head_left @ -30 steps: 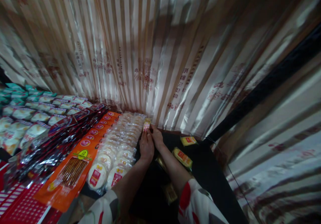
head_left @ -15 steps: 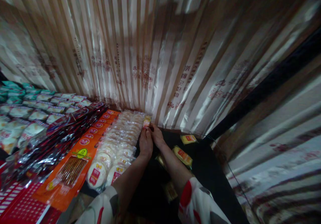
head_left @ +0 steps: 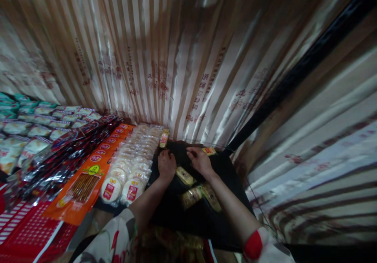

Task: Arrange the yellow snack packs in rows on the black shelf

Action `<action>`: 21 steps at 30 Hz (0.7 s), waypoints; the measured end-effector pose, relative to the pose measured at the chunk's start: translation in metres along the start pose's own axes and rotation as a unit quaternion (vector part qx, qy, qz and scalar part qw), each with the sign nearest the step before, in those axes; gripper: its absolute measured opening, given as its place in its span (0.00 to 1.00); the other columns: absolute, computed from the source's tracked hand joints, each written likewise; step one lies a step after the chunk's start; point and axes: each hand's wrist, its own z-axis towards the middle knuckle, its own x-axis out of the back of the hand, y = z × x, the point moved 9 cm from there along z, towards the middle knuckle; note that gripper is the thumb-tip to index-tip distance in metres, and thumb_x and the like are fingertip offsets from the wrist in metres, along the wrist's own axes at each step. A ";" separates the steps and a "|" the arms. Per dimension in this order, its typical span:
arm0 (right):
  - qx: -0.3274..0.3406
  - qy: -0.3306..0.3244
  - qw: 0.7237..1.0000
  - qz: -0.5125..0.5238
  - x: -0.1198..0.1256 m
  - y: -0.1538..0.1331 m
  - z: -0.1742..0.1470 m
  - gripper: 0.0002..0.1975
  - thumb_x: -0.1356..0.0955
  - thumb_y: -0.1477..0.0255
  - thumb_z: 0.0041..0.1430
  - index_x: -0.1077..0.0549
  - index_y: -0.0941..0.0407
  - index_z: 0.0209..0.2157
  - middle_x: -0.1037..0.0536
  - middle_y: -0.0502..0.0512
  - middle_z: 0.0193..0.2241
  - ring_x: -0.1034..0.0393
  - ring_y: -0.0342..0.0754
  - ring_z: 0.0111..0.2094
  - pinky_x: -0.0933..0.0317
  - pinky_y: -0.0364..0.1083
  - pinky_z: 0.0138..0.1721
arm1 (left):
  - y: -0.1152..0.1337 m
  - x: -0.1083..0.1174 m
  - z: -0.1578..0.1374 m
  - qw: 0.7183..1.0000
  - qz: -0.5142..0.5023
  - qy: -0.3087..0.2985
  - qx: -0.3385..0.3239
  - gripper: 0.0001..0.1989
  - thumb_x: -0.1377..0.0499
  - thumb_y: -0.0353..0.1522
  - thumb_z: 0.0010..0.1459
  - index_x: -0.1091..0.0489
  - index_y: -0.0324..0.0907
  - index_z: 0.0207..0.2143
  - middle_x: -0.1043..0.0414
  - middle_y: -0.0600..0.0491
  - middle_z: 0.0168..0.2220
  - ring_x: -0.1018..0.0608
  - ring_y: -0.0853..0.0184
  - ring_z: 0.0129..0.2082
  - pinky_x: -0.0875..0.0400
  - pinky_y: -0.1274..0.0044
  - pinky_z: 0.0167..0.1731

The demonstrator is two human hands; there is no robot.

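Observation:
A small yellow snack packet (head_left: 164,138) stands against the curtain at the far end of the rows of wrapped rice crackers (head_left: 133,165). My left hand (head_left: 167,165) is just in front of it, apart from it, with fingers curled in and nothing visible in them. Over the black tabletop, my right hand (head_left: 200,161) has its thumb and fingers apart and holds nothing I can see. Behind it lies a yellow and red packet (head_left: 209,151), partly covered by the hand. More packets lie between my forearms: a pale one (head_left: 185,176), another (head_left: 191,197) and one (head_left: 210,196) beside my right forearm.
To the left are orange snack packs (head_left: 85,182), dark shiny packs (head_left: 79,143) and rows of white bags (head_left: 33,149). A red plastic basket (head_left: 26,225) is at lower left. Striped curtain (head_left: 176,59) hangs behind, with a slanting black pole (head_left: 282,86) on the right.
Both hands have let go of the yellow packet, which stays at the end of the cracker rows. They have drawn back, my right hand moving right. The view has shifted a little.

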 end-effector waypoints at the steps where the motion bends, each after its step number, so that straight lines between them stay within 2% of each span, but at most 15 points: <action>1: 0.008 -0.025 1.000 0.001 0.001 -0.001 -0.007 0.10 0.35 0.73 0.53 0.25 0.56 0.36 0.22 0.55 0.35 0.28 0.47 0.35 0.35 0.47 0.40 | 0.003 0.001 -0.007 1.000 0.016 -0.014 -0.011 0.19 0.52 0.26 0.55 0.32 0.33 0.48 0.30 0.41 0.48 0.31 0.60 0.51 0.39 0.69 0.53; 4: 0.018 -0.117 0.993 0.002 -0.002 -0.006 -0.031 0.11 0.34 0.70 0.53 0.24 0.55 0.38 0.22 0.54 0.34 0.28 0.46 0.33 0.36 0.45 0.38 | 0.015 -0.006 -0.030 0.991 0.047 -0.089 -0.083 0.22 0.52 0.23 0.51 0.30 0.39 0.48 0.31 0.47 0.50 0.33 0.61 0.51 0.38 0.71 0.52; 8: 0.024 -0.200 0.979 -0.038 -0.007 -0.015 -0.057 0.11 0.34 0.71 0.53 0.24 0.52 0.39 0.22 0.52 0.33 0.28 0.47 0.35 0.38 0.44 0.39 | 0.023 -0.023 -0.062 0.957 0.081 -0.197 -0.196 0.23 0.50 0.25 0.51 0.31 0.44 0.49 0.38 0.51 0.57 0.41 0.58 0.57 0.38 0.70 0.53; 10: 0.024 -0.225 0.972 -0.062 -0.008 -0.020 -0.065 0.11 0.35 0.72 0.54 0.24 0.52 0.39 0.22 0.52 0.31 0.28 0.47 0.35 0.38 0.44 0.38 | 0.022 -0.027 -0.073 0.941 0.109 -0.223 -0.231 0.24 0.50 0.25 0.50 0.33 0.43 0.51 0.38 0.50 0.57 0.41 0.58 0.56 0.40 0.70 0.54; 12: 0.015 -0.233 0.969 -0.077 -0.007 -0.023 -0.070 0.13 0.36 0.74 0.54 0.24 0.53 0.40 0.22 0.53 0.31 0.28 0.47 0.35 0.38 0.44 0.38 | 0.020 -0.025 -0.079 0.933 0.129 -0.221 -0.252 0.24 0.51 0.24 0.51 0.34 0.42 0.51 0.37 0.49 0.55 0.39 0.59 0.54 0.40 0.70 0.53; 17: 0.010 -0.227 0.972 -0.066 -0.006 -0.028 -0.075 0.16 0.39 0.78 0.55 0.24 0.55 0.41 0.22 0.55 0.37 0.28 0.48 0.41 0.38 0.46 0.44 | 0.009 -0.011 -0.082 0.944 0.133 -0.191 -0.235 0.19 0.53 0.28 0.57 0.33 0.43 0.50 0.34 0.48 0.50 0.35 0.60 0.50 0.39 0.71 0.51; 21: -0.021 -0.203 0.979 0.022 -0.008 -0.021 -0.071 0.17 0.40 0.80 0.53 0.24 0.54 0.39 0.22 0.53 0.38 0.28 0.47 0.43 0.38 0.46 0.48 | -0.002 -0.003 -0.076 0.964 0.098 -0.177 -0.171 0.19 0.51 0.30 0.57 0.32 0.41 0.50 0.32 0.47 0.48 0.34 0.61 0.49 0.40 0.72 0.51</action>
